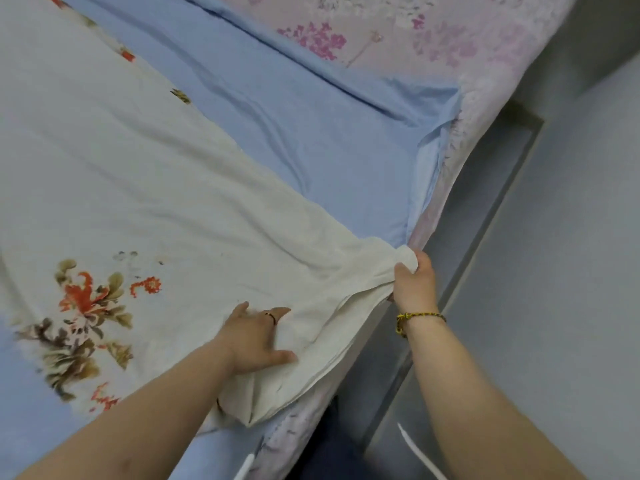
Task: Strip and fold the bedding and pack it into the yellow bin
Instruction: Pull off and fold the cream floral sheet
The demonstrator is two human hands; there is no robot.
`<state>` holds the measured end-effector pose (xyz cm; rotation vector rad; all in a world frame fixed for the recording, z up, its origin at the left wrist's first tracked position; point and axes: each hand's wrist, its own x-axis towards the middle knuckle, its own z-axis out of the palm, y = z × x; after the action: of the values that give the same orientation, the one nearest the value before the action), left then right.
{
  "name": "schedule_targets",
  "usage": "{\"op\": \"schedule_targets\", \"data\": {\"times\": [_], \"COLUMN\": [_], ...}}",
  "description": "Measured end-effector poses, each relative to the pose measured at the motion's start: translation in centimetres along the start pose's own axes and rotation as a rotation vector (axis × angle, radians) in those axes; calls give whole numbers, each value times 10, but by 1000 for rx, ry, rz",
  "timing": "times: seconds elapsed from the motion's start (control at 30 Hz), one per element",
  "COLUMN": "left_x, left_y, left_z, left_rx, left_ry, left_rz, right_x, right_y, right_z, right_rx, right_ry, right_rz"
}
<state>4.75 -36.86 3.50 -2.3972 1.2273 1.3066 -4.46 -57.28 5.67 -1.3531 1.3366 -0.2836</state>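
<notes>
Head view.

Setting: grey floor (588, 237) at right. A grey frame (485, 209) runs along the bed's edge, between the floor and the bedding.

Mattress (450, 39): pink cover with a purple flower print. It shows at the top right and down the bed's side.

Sheet (311, 133): plain light blue, spread over the mattress and creased. Its corner is loose and folded near the right edge. More of it shows at the lower left.

Quilt (138, 168): cream with red and olive flowers. It lies on the sheet across the left and centre of the bed. Its near corner is drawn to the bed's right edge, and the layers are doubled along the near side.

Left hand (256, 337): rests palm down on the quilt near its folded edge. The fingers (242, 308) are spread and fairly straight, with the thumb out to the right. A dark ring (272, 317) sits on one finger.

Right hand (414, 282): at the bed's edge. Its fingers and thumb are curled round the bunched quilt corner, and cloth pulls taut from the grip toward the left hand.

Bracelet (420, 318): yellow and dark beads on the right wrist.

Dark cloth (329, 445): below the bed's edge at bottom centre. What it is cannot be told.

Two white strips (419, 452): at the bottom, blurred.
</notes>
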Motion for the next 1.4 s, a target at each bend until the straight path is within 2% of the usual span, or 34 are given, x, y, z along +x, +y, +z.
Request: {"op": "schedule_targets", "data": {"times": [0.1,0.2,0.33,0.43,0.53,0.6,0.63,0.67,0.73,0.8,0.93,1.03,1.17,1.3,1.4], "left_x": [-17,-48,-99,-137,-164,-186,-191,-198,-209,-224,-260,-275,-284,-279,-267], "left_y": [-29,-61,-83,-91,-99,-94,-96,-97,-106,-121,-141,-143,-144,-147,-150], "left_z": [8,7,6,16,34,40,47,48,43,34,15,14,23,23,1], "left_rx": [106,85,181,31,64,184,194,128,-85,-540,-1299,-1686,-1827,-1734,-1764], "left_ry": [76,158,240,479,775,717,609,542,558,662,1128,1196,1211,1361,1453], "left_rz": [-40,-132,-193,-270,-121,-68,-67,-93,-421,-620,-479,-308,-252,-377,-437], "right_x": [-2,-9,-8,-18,-24,-32,-34,-39,-47,-51,-63,-75,-84,-86,-72], "right_y": [-14,-29,-38,-42,-48,-56,-60,-66,-80,-95,-128,-141,-149,-154,-170], "right_z": [-2,-6,-8,0,3,6,6,7,11,17,24,23,23,29,45], "right_rx": [-3,-22,32,-80,-122,-154,-172,-175,-150,-130,49,136,155,242,143], "right_ry": [45,44,51,105,139,124,119,107,84,48,-50,-100,-111,-157,-208], "right_rz": [-57,-122,-35,-60,-63,-87,-102,-111,-134,-171,-134,-111,-118,-124,-125]}}
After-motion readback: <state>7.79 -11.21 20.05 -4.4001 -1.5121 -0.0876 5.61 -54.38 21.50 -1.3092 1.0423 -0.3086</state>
